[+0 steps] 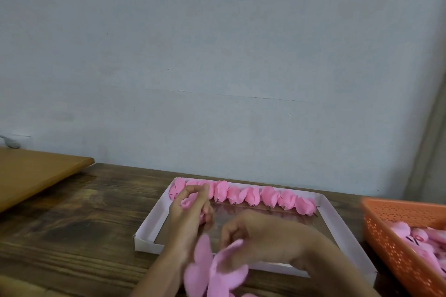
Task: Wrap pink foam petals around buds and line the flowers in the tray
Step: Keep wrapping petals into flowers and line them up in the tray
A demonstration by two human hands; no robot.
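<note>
Head view: pale grey-blue painted wall [217,55] fills the top, dark brown wooden table [84,224] sits below it. Shallow white cardboard tray [154,214] lies flat at table centre, within easy reach of both arms. Orange perforated plastic basket [386,231] stands just right of the tray and holds a heap of pink foam pieces, likely the supply. Lighter brown wooden board [36,176] is at far left, unused. Row of wrapped pink foam flowers [251,195] is packed side by side against the tray's far wall, stem ends toward the person, probably so the next row fits in front. Left hand [190,212] hovers over the tray's left end, fingers curled round a small pink foam bud [187,202], held up for wrapping. Right hand [255,231] is above the tray's near side, fingers curled. It seems to pinch the loose pink foam petals [217,272], blurred, hanging low near the frame's bottom edge, apart from the bud. My guess: wrapping not yet begun.
</note>
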